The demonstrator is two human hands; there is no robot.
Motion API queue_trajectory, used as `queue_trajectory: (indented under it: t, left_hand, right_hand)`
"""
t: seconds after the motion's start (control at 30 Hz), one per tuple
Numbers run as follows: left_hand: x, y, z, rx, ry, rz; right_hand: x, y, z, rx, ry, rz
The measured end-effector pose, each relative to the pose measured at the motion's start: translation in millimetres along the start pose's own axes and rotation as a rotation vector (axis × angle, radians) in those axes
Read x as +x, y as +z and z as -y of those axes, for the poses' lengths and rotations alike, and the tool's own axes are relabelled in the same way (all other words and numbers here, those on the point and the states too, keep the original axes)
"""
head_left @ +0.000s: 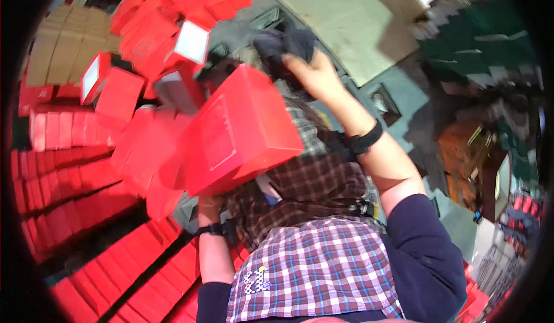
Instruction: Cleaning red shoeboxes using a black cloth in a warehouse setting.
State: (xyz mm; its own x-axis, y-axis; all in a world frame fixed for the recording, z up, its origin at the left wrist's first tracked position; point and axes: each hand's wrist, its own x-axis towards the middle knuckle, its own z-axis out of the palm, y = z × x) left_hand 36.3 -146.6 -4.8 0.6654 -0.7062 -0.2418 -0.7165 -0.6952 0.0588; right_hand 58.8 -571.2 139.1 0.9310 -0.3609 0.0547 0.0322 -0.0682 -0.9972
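Observation:
A large red box (231, 132), a pale outlined panel printed on its side, is tilted in front of my lap. My left hand (211, 202) is at its lower left edge, seemingly gripping it from behind; the box hides most of its fingers. Beyond the box my right hand (314, 75) reaches forward, thumb and finger apart. Dark rounded shapes (283, 46) lie right by its fingertips; they are blurred, and whether the hand touches them I cannot tell. A dark band (366, 139) circles my right wrist. Brown checked cloth (311, 181) covers my lap.
Rows of red boxes (127, 265) fill the left side, with a loose heap (156, 28) farther off. Brown cartons (72, 46) stand at the far left. A pale board (340, 23) lies ahead. Green stacks (479, 51) and orange-brown items (461, 155) are at the right.

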Motion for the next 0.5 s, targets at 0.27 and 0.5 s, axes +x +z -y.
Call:
queue_trajectory:
  t: [0.27, 0.5]
  left_hand:
    - [36.2, -6.3, 41.8, -0.315, 0.351, -0.42]
    - [70.6, -5.9, 55.8, -0.456, 0.34, -0.588]
  right_hand:
    - [-34.5, 48.7, -24.8, -0.722, -0.51, 0.063]
    - [-97.3, 108.4, 26.3, -0.627, -0.82, 0.183]
